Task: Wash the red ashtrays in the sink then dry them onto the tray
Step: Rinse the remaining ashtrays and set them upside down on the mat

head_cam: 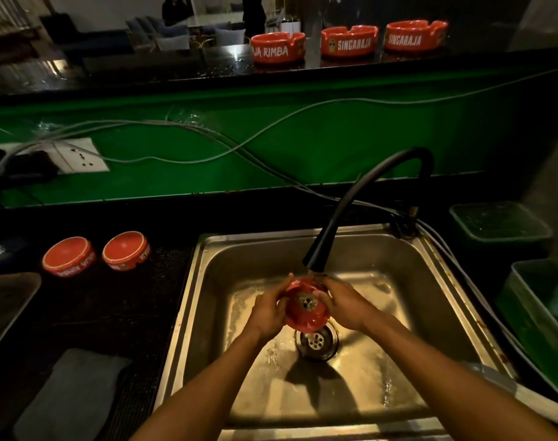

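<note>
While water runs from the black curved tap (317, 259), you hold a red ashtray (306, 308) tilted on its side over the drain (317, 340) in the middle of the steel sink (214, 281). It is round and glossy, with notches cut in its rim and a small printed emblem on the side facing you, and its top edge sits just under the spout. Your left hand (269, 308) curls round its left edge, thumb up against the rim; your right hand (344, 303) wraps the right edge, fingers bent over the top. Both grip it, neither palm spread flat. The sink floor is wet and shiny with ripples round the perforated drain.

Left of the sink, two more red ashtrays (69, 255) (126, 249) stand upside down side by side on a dark, dotted mat (137, 313), flat bases up. Near left lies a grey folded cloth (70, 396), and the corner of a dark tray (7, 297) shows at the left edge. On the far counter three red ashtrays (277, 47) (349, 41) (414, 35) stand upright in a row, white lettering on their sides. Pale cables (207, 138) trail across the green wall panel. Green bins (500, 222) (538, 310) sit on the right.
</note>
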